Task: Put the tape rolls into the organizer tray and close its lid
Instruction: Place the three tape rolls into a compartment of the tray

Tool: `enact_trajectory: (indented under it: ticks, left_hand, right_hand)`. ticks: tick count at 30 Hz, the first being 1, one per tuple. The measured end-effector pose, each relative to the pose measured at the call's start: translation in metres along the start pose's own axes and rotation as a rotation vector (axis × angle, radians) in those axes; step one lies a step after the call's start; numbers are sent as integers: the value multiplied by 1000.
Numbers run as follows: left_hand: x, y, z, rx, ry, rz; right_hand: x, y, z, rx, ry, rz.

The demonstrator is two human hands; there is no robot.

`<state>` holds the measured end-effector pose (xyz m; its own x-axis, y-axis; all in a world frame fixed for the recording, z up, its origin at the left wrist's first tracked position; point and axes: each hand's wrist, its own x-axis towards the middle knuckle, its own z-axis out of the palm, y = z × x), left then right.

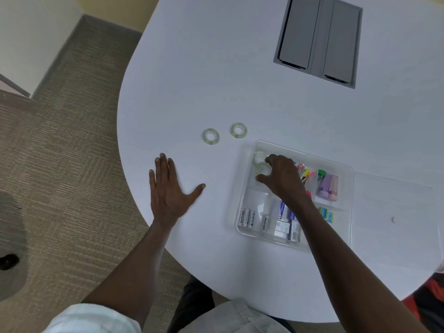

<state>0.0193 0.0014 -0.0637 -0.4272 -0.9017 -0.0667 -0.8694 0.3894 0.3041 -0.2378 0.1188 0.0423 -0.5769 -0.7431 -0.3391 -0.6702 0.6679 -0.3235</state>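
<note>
Two clear tape rolls lie flat on the white table, one (210, 137) to the left and one (238, 130) just right of it, both beyond the tray's far left corner. The clear organizer tray (346, 169) sits at the right. My right hand (282, 175) reaches into its far left compartment, fingers curled around a clear tape roll (263, 168) there. Another roll (258, 157) lies just beyond it in the same compartment. My left hand (169, 191) rests flat on the table, fingers spread, left of the tray. The clear lid (394, 212) lies flat to the tray's right.
The tray also holds batteries (247, 218), glue tubes, highlighters (305, 173), small containers (328, 185) and sticky flags. A grey cable hatch (318, 38) is set into the table farther back. The table's curved edge runs left of my left hand, above carpet.
</note>
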Motion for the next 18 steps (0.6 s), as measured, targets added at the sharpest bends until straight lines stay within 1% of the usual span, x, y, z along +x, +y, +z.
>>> enact_trajectory:
  ticks: [4, 9, 18]
  left_hand:
    - [-1, 0, 0, -14, 1, 0]
    - [-1, 0, 0, -21, 12, 1]
    - [0, 0, 2, -24, 12, -4]
  right_hand:
    - [5, -1, 7, 6, -56, -22]
    - [11, 1, 10, -25, -173, -73]
    - [12, 4, 2, -1, -111, -40]
